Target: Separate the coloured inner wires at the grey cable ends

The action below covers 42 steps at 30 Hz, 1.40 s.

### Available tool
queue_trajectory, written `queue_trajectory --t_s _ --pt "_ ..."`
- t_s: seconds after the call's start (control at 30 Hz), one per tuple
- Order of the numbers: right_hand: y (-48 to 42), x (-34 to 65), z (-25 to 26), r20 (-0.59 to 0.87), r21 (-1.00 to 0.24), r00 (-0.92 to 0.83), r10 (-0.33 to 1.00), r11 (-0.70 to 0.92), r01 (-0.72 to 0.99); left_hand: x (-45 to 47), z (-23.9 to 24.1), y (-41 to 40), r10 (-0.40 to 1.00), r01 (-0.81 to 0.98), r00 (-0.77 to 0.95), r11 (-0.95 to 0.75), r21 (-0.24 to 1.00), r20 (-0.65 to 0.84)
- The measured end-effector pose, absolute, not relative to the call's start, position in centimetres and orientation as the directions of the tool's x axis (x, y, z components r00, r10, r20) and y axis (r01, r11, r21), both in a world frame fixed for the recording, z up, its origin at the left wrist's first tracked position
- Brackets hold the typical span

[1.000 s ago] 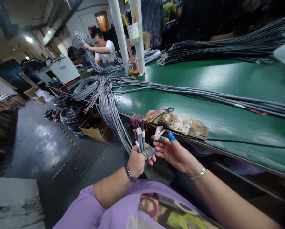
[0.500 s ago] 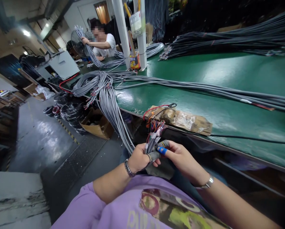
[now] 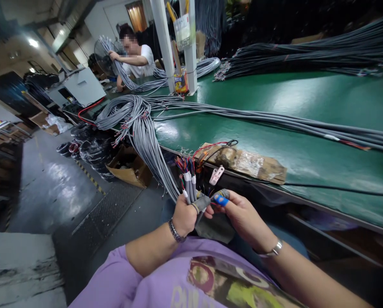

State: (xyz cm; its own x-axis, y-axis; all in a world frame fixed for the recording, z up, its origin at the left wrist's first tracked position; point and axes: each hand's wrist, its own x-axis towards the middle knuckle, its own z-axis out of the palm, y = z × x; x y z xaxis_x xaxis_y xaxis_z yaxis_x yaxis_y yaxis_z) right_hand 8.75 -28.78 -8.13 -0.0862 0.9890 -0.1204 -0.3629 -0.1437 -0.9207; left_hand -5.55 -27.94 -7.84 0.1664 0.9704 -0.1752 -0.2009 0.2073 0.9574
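Observation:
My left hand (image 3: 186, 215) is closed around a bundle of grey cables (image 3: 191, 188), its thumb wrapped in a grey finger cover. Coloured wire ends fan out at the top of the bundle, above white bands. Close beside it, my right hand (image 3: 238, 207) pinches thin coloured wires (image 3: 211, 197) between a covered finger and a thumb with blue tape. Just above the hands, a pale pink clip-like piece (image 3: 217, 175) hangs at the table edge. A wooden block (image 3: 252, 164) wrapped in clear tape lies there with red and black leads.
Long grey cables (image 3: 242, 112) run across the green table (image 3: 303, 171), and a looped pile hangs over its left edge. Darker cables (image 3: 294, 57) lie at the back. Another person (image 3: 136, 60) holds cables beyond the white posts (image 3: 191, 55). A cardboard box (image 3: 130, 167) stands on the floor.
The cable bundle in my left hand has tilted left, away from the wooden block, uncovering the pink piece. My right hand now has thin wires pinched at the bundle's right side.

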Motion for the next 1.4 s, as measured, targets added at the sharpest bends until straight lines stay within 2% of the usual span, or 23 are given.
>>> queue_trajectory --t_s 0.17,0.27,0.43,0.77,0.9,1.13,1.23,1.4 --pt "-26.4 10.0 -8.7 -0.293 -0.756 -0.145 0.945 -0.321 -0.570 -5.3 -6.7 -27.2 0.961 -0.282 0.172 0.260 0.924 -0.218" --pt "-24.7 10.3 -8.4 -0.334 -0.694 -0.230 0.914 -0.404 -0.596 -5.1 -6.0 -26.7 0.951 -0.292 0.192 0.290 0.911 -0.241" --pt "-23.5 9.8 -7.7 -0.226 -0.714 -0.228 0.947 -0.321 -0.622 -4.6 -5.6 -26.0 0.941 -0.311 0.224 0.314 0.897 -0.252" --pt "-23.5 9.1 -7.7 -0.237 -0.694 -0.147 0.960 -0.273 -0.666 -4.3 -6.5 -25.5 0.930 -0.297 0.221 0.350 0.889 -0.292" --pt "-23.5 8.9 -7.5 -0.224 -0.688 -0.170 0.960 -0.279 -0.670 -4.3 -6.5 -25.5 0.928 -0.271 0.223 0.355 0.895 -0.300" --pt "-24.2 9.7 -7.9 -0.309 -0.593 -0.290 0.906 -0.421 -0.686 -4.7 -6.3 -26.8 0.949 -0.273 0.200 0.293 0.916 -0.243" --pt "-24.0 10.0 -7.8 -0.306 -0.605 -0.311 0.900 -0.436 -0.666 -4.8 -6.7 -27.4 0.965 -0.298 0.170 0.246 0.923 -0.202" --pt "-23.6 9.7 -7.3 -0.264 -0.678 -0.244 0.933 -0.359 -0.641 -4.4 -6.7 -27.6 0.982 -0.340 0.092 0.186 0.922 -0.164"
